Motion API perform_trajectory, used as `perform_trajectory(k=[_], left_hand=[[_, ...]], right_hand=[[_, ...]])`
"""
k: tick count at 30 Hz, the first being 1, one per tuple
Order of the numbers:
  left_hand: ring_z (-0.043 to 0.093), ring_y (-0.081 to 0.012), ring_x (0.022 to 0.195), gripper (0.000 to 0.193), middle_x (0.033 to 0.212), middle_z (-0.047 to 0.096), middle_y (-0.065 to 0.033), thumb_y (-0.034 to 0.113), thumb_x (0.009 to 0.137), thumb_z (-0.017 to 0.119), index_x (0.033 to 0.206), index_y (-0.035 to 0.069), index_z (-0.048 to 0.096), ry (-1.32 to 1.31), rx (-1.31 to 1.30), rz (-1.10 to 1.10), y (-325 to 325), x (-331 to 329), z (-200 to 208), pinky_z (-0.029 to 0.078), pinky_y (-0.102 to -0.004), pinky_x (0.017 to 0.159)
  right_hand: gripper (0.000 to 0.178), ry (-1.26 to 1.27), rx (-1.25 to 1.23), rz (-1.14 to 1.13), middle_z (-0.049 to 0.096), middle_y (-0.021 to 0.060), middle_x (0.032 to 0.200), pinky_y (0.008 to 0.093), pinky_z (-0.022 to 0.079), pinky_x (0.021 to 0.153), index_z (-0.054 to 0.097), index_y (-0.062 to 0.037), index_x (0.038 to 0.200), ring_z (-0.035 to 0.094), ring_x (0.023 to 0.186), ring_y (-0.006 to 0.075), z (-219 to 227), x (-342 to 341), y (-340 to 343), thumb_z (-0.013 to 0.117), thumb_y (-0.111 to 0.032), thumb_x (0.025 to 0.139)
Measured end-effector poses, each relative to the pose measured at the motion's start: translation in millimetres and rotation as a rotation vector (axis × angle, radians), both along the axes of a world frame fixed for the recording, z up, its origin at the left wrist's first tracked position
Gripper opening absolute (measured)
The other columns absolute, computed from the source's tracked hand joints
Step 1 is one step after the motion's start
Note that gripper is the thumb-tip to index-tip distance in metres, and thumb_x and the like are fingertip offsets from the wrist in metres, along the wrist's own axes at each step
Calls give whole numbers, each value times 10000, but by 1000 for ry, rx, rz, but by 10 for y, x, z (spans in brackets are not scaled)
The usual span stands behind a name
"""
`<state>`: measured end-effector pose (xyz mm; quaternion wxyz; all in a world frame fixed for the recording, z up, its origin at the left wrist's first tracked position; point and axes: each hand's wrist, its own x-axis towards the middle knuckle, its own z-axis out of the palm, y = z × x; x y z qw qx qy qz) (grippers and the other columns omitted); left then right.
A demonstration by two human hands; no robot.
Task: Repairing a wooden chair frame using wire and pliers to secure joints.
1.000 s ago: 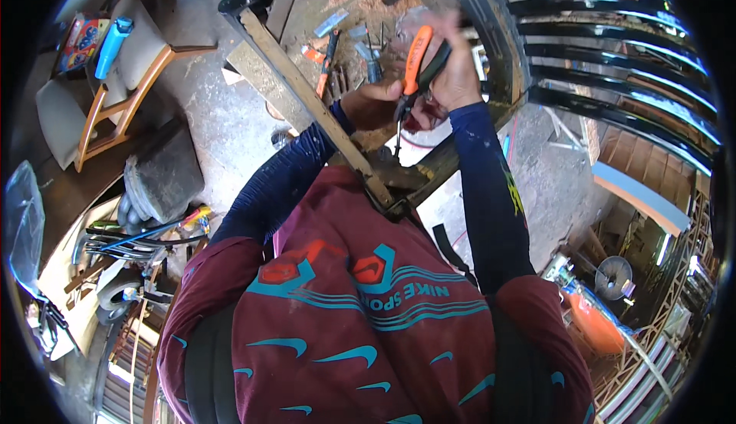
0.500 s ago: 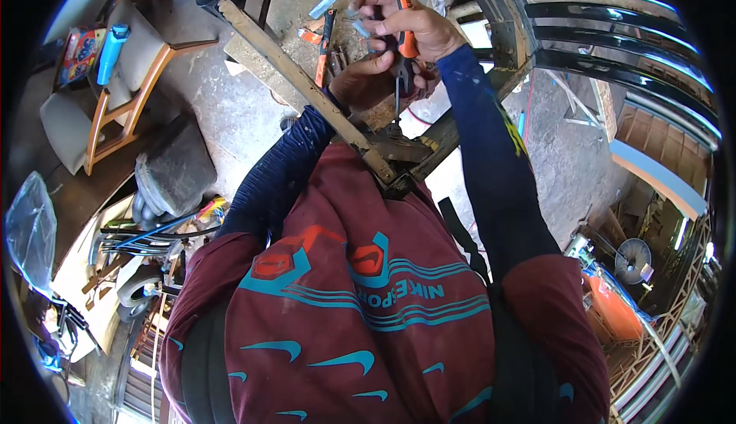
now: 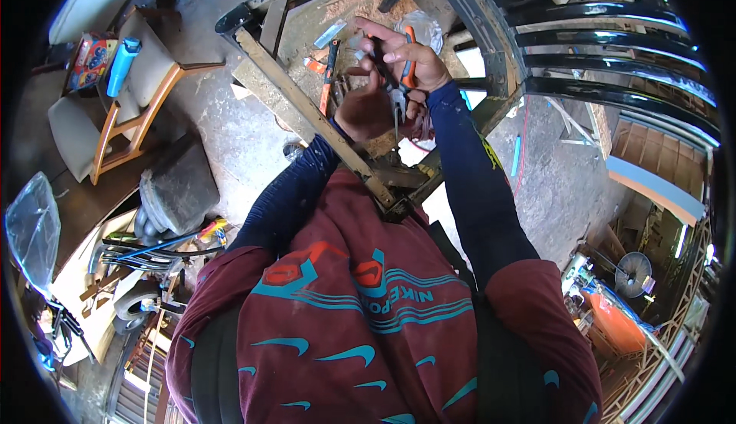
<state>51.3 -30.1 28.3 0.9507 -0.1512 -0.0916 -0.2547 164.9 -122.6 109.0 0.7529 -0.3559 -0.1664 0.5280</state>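
My right hand [image 3: 414,60] is raised over a dark metal frame [image 3: 307,121] and grips orange-handled pliers [image 3: 400,79], jaws pointing down toward me. My left hand [image 3: 366,111] is curled just below and left of it, pressed against the pliers' jaws. A thin wire [image 3: 396,129] hangs from the jaws beside the left palm. Whether the left fingers pinch the wire is hidden. Both arms are in dark blue sleeves.
Black curved metal bars [image 3: 613,37] fan out at the upper right. Orange-handled tools [image 3: 330,71] lie on the sawdust-strewn ground inside the frame. A wooden chair [image 3: 130,98] with a blue bottle [image 3: 123,65] stands left; tools and a wheel [image 3: 146,259] clutter the lower left.
Both hands have stayed together over the frame. The pliers have turned so the jaws point down, and the left hand has closed in under them.
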Motion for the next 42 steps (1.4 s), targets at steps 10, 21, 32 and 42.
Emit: perform_trajectory(k=[10,21,32,42], left_hand=[[668,-293,842,597,802,659,-116,546,965,493,1088,-22,625,-140,400,-145,-52,173,-277,475,-391,906],[681,-286,935,526,1034,701,-175,444,999,510,1150,-47,625,-412,635,-140,345,144,-43,520,-402,873],[564,-183,585,241,705,608,-93,198,1011,553,923,-18,614,229,864,-62,604,-339,-768,452,-315,600],[684,-186,820,280,962,696,-131,202,949,664,1069,-50,650,439,1417,57,1064,-1032,-1012,554,-308,737]], right_hand=[[514,148,-528,-421,620,138,1119,342,508,901,521,-12,1354,660,902,286,69,-89,-235,556,-120,853],[522,-229,-512,-760,518,78,970,483,577,814,518,-7,1314,644,801,297,241,53,-221,470,-74,798],[289,-111,-999,-477,621,106,883,420,572,554,575,-24,1073,678,685,271,-1353,484,126,680,-189,860],[584,-760,-1464,61,639,217,1159,494,549,806,622,-5,1159,675,949,362,-2638,421,336,676,-495,847]])
